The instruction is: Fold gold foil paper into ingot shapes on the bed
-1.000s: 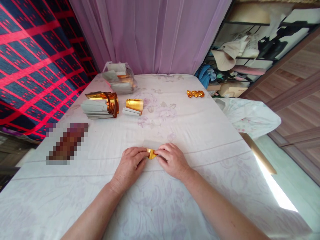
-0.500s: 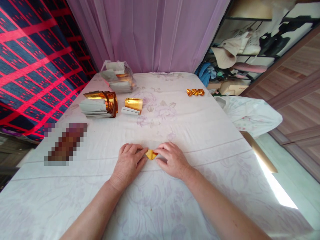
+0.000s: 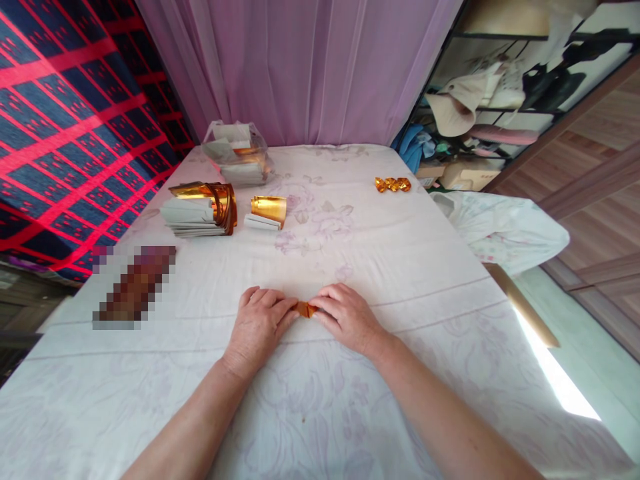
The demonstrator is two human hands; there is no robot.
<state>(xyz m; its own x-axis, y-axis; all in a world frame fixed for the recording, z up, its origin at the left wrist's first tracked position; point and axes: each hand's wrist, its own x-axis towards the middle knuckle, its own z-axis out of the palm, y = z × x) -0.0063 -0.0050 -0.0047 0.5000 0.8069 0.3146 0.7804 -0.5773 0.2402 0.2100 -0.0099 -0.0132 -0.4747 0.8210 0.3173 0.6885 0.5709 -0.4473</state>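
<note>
1. Pinching from both sides, the left hand (image 3: pixel 260 323) and the right hand (image 3: pixel 347 319) lay low on the white floral cloth (image 3: pixel 320 400), fingertips closed on the small gold foil piece (image 3: pixel 305 309) that sat on the cloth between them, near the person's edge of the table.
2. That foil piece looked light, thin and easily creased; it would probably hold a fold but tear or crumple under a hard squeeze. The short ends seemed the sound places to grip, and each hand held one.
3. Compared with half a second earlier, the foil showed narrower and darker, more like a flattened strip than the wider yellow shape seen then; the hands had closed in slightly. Its exact folds were too small to make out.
4. Farther off to the left lay a stack of gold-and-white sheets (image 3: pixel 200 210), with a smaller folded bundle (image 3: pixel 267 212) just beside it.
5. Behind those stood a clear plastic bag of more sheets (image 3: pixel 240 157), near the purple curtain (image 3: pixel 300 67).
6. Well apart on the far right edge rested a few finished gold pieces (image 3: pixel 393 184).
</note>
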